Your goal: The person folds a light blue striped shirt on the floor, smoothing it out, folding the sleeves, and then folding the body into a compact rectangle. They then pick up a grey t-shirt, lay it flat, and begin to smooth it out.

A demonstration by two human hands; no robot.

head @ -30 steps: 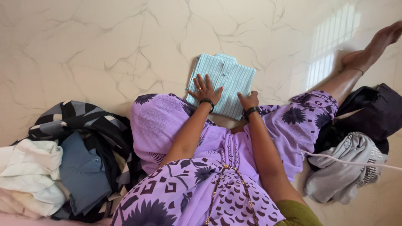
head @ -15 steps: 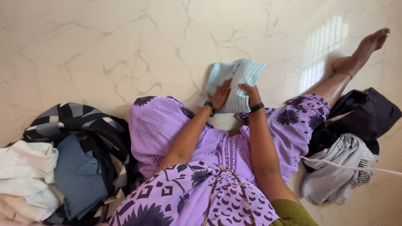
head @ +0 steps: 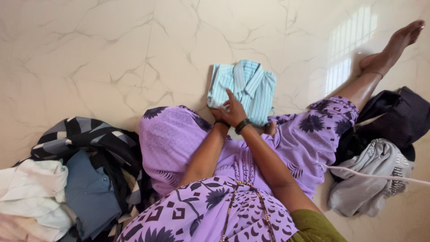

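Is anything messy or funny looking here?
The folded striped shirt on the floor sits a bit crooked, tilted under the two hands. The clothes pile on the left is a jumbled heap, and the dark and grey clothes on the right are crumpled. Nothing looks spilled or torn.

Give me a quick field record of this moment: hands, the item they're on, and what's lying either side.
item: folded light-blue striped shirt, collar up, on the marble floor
right hand: on the shirt's near edge, one finger raised
left hand: mostly hidden under the right, at the same edge; grip unclear
left side: heap of clothes, black-striped, blue, white
right side: dark garment and grey garment
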